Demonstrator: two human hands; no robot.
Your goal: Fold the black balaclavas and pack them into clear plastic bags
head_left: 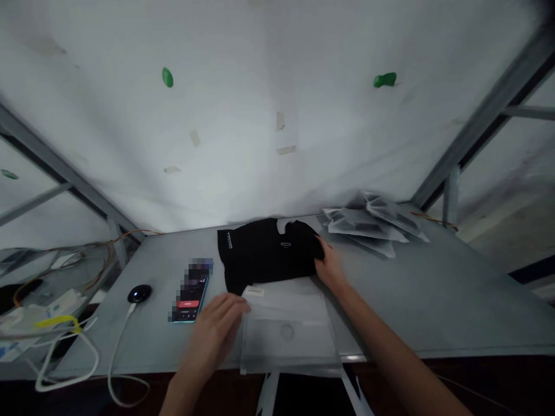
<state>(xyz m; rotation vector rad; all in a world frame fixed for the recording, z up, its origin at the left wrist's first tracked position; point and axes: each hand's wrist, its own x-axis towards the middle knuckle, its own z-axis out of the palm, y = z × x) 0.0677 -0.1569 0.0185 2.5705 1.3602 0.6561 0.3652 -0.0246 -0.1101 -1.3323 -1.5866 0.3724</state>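
A black fabric garment (264, 257) with small white lettering lies flat across the middle of the table; its exact kind does not show. My right hand (330, 267) grips its right edge, thumb below and fingers on the cloth. In front of the garment lies a clear plastic bag (290, 332) with a small white label (255, 291) at its upper left corner. Slightly blurred, my left hand (217, 323) is closed at the bag's left edge, its fingertips just below the label.
Several flat, clear plastic packets (368, 225) are piled at the back right of the grey table (433, 289). To the left lie a phone (191, 294) and a round black device (139, 293) with a white cable. Metal frame bars (481, 115) rise at both sides.
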